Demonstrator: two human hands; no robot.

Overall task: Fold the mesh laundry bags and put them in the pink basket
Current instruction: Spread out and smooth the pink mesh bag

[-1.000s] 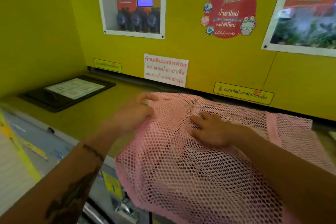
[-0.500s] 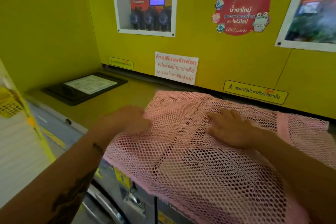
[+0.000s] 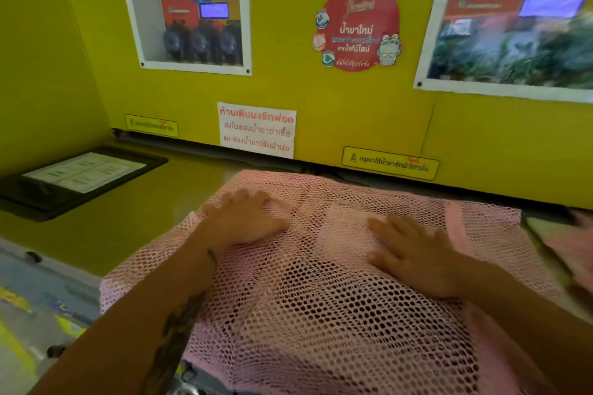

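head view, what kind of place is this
Probably a self-service laundromat. A pink mesh bag is spread over yellow machine tops, printed notices are stuck on the yellow wall, and a window reflects what look like round-doored washers.

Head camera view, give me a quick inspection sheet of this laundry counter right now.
Surface: yellow counter against a yellow wall.
Job's things: pink mesh laundry bag spread flat on the counter, its near edge hanging over the front; pink basket not in view.
Clutter: black tray holding a printed sheet, at left.
Grippers: left hand and right hand both press flat on the bag, fingers straight.
Cables: nothing seen.
Surroundings: white warning notice, round red sticker, two framed pictures on the wall.
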